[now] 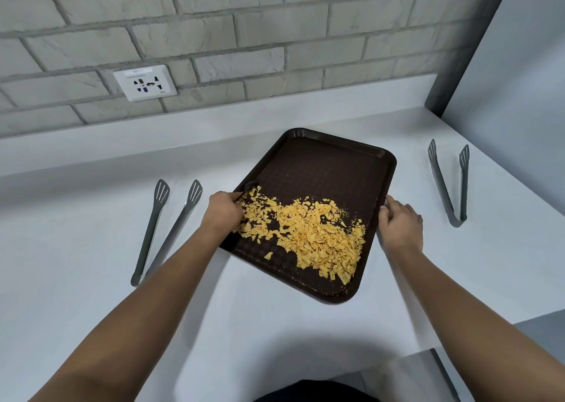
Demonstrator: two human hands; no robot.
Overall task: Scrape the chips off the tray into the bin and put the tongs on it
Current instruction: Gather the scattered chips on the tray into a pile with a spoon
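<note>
A dark brown tray (327, 169) lies at an angle on the white counter, its near half covered with broken yellow chips (308, 233). My left hand (224, 210) grips the tray's left rim, and a small dark object shows just beyond its fingers; I cannot tell what it is. My right hand (400, 221) rests against the tray's right rim with its fingers lightly bent. One pair of grey tongs (166, 230) lies on the counter to the left of the tray, another pair (449, 181) to the right. No bin is in view.
A white counter (91, 264) runs to a grey brick wall with a white socket plate (145, 82). A grey panel (519, 80) closes off the right side. The counter's front edge steps back at the lower right.
</note>
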